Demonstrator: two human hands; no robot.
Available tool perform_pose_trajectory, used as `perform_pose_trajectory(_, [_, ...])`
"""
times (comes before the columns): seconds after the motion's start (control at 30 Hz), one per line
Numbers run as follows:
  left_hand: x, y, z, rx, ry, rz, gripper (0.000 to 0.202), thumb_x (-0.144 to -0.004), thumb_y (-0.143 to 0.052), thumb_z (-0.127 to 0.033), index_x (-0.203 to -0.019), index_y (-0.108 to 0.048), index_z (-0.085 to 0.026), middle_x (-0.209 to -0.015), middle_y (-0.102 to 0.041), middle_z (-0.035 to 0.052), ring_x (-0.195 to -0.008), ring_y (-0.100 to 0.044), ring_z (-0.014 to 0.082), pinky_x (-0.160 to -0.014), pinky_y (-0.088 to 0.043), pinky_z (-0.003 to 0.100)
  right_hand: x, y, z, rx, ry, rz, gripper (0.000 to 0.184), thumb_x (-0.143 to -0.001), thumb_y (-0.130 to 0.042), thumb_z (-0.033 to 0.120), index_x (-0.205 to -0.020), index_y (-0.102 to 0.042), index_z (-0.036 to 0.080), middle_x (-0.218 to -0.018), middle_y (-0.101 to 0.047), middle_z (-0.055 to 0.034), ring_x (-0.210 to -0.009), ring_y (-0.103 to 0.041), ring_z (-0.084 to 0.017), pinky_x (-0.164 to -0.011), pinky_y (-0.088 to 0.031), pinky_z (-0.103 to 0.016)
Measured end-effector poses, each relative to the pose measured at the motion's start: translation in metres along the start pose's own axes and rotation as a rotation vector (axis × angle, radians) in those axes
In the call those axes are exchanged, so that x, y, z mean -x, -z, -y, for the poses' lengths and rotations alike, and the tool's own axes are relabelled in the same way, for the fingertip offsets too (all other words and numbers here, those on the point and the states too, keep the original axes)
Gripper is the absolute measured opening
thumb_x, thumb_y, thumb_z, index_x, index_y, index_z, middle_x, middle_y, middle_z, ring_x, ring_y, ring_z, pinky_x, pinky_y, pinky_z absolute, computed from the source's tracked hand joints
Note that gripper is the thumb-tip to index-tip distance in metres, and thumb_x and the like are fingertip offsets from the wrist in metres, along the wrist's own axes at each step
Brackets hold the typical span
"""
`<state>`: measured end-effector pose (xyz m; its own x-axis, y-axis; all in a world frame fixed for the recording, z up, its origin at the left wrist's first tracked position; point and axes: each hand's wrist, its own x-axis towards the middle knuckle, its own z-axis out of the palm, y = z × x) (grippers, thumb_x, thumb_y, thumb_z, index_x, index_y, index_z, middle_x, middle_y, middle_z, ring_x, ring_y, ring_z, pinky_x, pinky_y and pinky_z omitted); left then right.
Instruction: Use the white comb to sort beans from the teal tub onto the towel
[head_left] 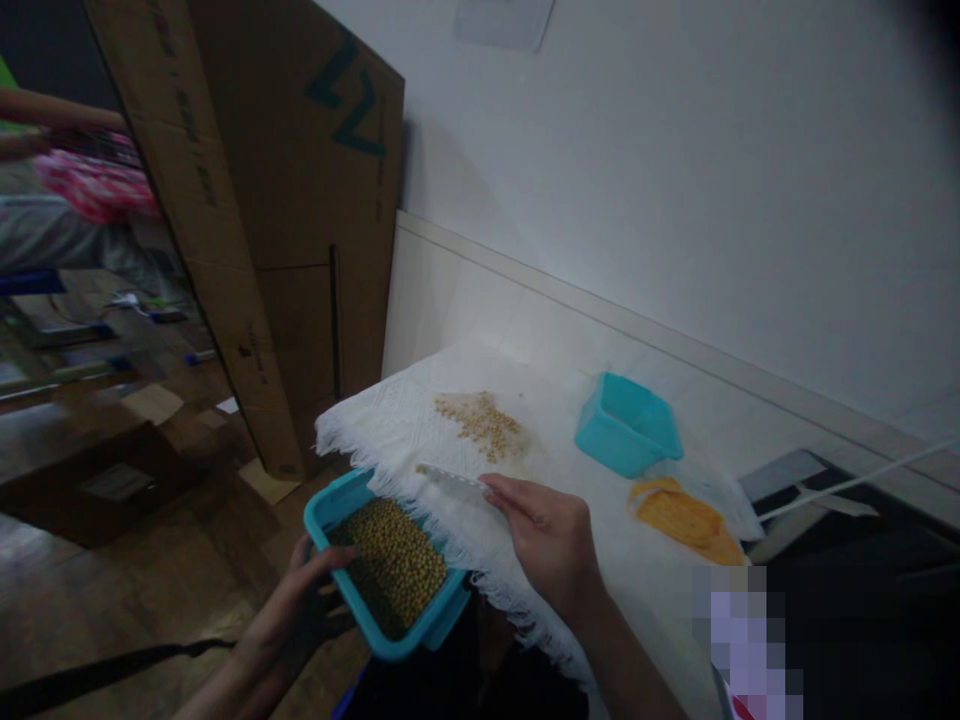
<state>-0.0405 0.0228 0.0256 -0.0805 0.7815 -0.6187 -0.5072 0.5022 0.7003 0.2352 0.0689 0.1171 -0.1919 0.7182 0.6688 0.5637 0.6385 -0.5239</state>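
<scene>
My left hand grips the near-left rim of a teal plastic bin, its thumb over the edge. Many yellow soybeans fill the lower part of this bin, which sits under the fringed edge of the white tablecloth. Pinched in my right hand is a thin, pale flat strip, held low over the cloth; its exact kind is unclear. Just beyond it lies a loose patch of soybeans on the cloth.
A second teal bin stands on the cloth towards the right, with an orange cloth nearby. A tall cardboard box rises at the left, beside the white wall. Another person's arm shows at far left.
</scene>
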Motion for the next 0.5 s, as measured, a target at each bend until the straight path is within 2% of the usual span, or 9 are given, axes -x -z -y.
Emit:
perform_pose_trajectory(0.23, [0.000, 0.000, 0.001, -0.006, -0.018, -0.009, 0.070, -0.069, -0.100, -0.041, -0.126, -0.061, -0.035, -0.113, -0.078, 0.0046, -0.098, -0.082, 0.0343, -0.077, -0.068, 0.045, -0.009, 0.006, -0.010, -0.070, -0.184, 0.001, 0.027, -0.094, -0.076, 0.016, -0.103, -0.096, 0.032, -0.100, -0.092, -0.0023, -0.091, -0.091, -0.027, -0.089, -0.076, -0.037])
perform_pose_trajectory(0.37, [0.001, -0.001, 0.001, 0.003, -0.016, -0.015, 0.071, -0.067, -0.101, -0.041, -0.127, -0.061, -0.035, -0.112, -0.078, 0.0044, -0.100, -0.082, 0.0353, -0.082, -0.069, 0.048, -0.018, 0.007, -0.014, -0.102, -0.222, 0.020, 0.024, -0.091, -0.079, 0.018, -0.101, -0.096, 0.032, -0.100, -0.092, -0.0023, -0.093, -0.091, -0.028, -0.090, -0.076, -0.038])
perform_pose_trajectory(0.5, [0.004, -0.002, -0.002, 0.003, 0.000, -0.012, 0.073, -0.068, -0.101, -0.039, -0.128, -0.061, -0.035, -0.112, -0.078, 0.0045, -0.101, -0.082, 0.0349, -0.082, -0.068, 0.046, -0.029, 0.010, -0.018, -0.136, -0.247, 0.087, 0.025, -0.087, -0.082, 0.016, -0.099, -0.095, 0.033, -0.099, -0.091, -0.0018, -0.093, -0.091, -0.028, -0.091, -0.076, -0.040])
